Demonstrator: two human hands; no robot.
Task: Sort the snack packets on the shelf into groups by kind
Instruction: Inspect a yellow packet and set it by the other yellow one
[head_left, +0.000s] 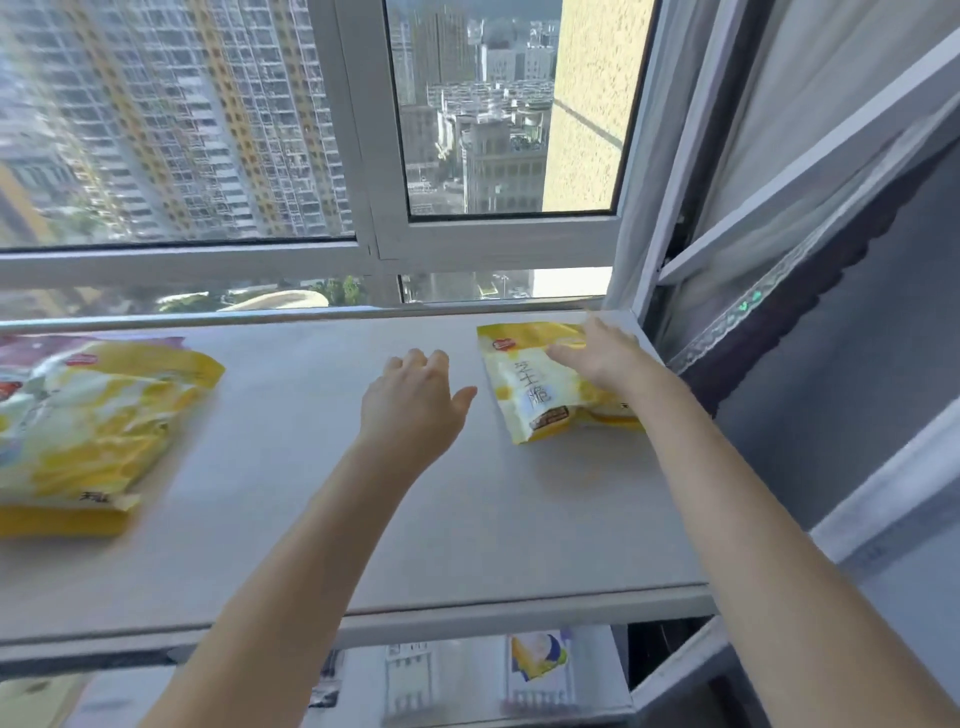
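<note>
A yellow and white snack packet (530, 384) lies at the far right of the grey shelf (322, 519). My right hand (602, 356) rests flat on its right half with the fingers spread. My left hand (415, 400) hovers over the bare shelf just left of that packet, fingers loosely curled and holding nothing. At the far left lies a pile of yellow and white packets (88, 431), blurred, with a dark red packet (47, 348) partly hidden behind them.
A window frame (363, 254) runs along the shelf's back edge. An open white sash and a lace curtain (769, 312) stand at the right. Below the shelf a lower level holds more packets (537, 660).
</note>
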